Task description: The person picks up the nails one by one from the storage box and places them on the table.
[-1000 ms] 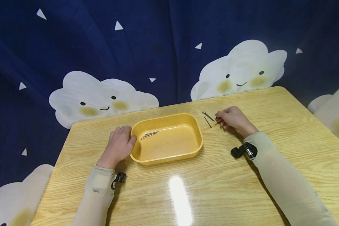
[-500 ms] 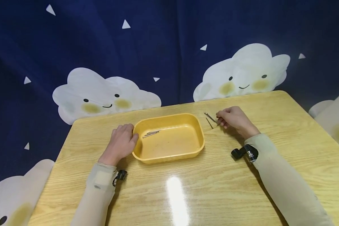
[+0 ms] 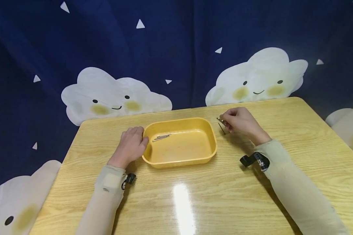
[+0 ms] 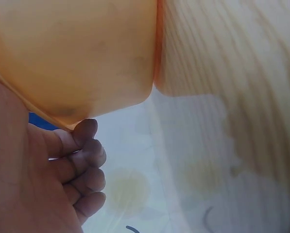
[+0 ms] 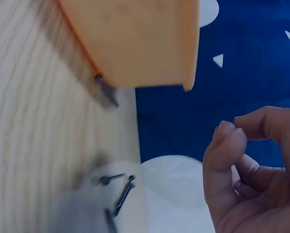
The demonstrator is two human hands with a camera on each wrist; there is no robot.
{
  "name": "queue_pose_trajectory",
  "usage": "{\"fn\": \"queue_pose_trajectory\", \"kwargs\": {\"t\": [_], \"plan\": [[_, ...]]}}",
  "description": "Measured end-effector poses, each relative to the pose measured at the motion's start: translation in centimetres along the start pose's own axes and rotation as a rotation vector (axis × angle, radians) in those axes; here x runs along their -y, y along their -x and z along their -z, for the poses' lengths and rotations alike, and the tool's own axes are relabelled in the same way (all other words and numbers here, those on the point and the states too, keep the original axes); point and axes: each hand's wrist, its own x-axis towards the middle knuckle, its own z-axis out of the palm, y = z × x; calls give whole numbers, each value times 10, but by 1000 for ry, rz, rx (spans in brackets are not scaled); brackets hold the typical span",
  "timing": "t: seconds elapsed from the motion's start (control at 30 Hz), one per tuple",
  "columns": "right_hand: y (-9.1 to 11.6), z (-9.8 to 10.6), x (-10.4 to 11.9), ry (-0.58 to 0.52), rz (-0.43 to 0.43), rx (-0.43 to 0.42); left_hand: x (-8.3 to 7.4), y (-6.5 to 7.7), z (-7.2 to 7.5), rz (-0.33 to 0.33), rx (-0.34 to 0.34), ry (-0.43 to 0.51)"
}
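Observation:
In the head view, my left hand (image 3: 130, 147) grips the left end of a yellow plastic basin (image 3: 179, 162), thumb over the rim. The left wrist view has the fingers curled against the basin's outer wall (image 4: 76, 53). Several nails (image 3: 161, 137) lie inside at the left. Just right of the basin, my right hand (image 3: 238, 122) is bent over loose nails (image 3: 222, 129), partly covering them. The right wrist view shows thumb and forefinger tips close together; I cannot tell if a nail is between them. One nail (image 5: 106, 90) there appears near the basin, others (image 5: 124, 195) lower down.
The wooden table (image 3: 153, 202) extends around the basin, with a bright light reflection in front. Behind its back edge hangs a dark blue curtain (image 3: 164, 42) with smiling clouds and white triangles. Black wrist cameras (image 3: 254, 160) sit on both sleeves.
The right hand has shifted slightly left over the loose nails, covering more of them. The left hand keeps its grip on the basin. The head view has shifted a little, moving the scene rightward.

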Motion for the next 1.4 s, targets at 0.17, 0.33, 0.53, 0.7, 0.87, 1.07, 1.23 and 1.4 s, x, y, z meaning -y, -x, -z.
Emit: {"fn": "queue_pose_trajectory", "kwargs": {"t": [0.17,0.33,0.53,0.7,0.87,1.07,1.23,1.4], "plan": [[5,-7,18,36,37,28,0,-1,0,3,3,-4],[8,-16,36,110,101,33,1,0,0,9,7,-1],[9,-24,53,164,151,51,2,-1,-1,8,16,-3],[8,-32,64,179,172,58,1,-2,-1,1,12,-7],[5,-36,73,199,185,79,0,-2,0,4,11,-4],[5,-34,81,199,202,72,-1,-1,2,4,8,-5],[5,-35,84,201,203,61,0,0,2,5,16,-11],[3,-37,87,194,209,57,0,0,2,5,28,-13]]}}
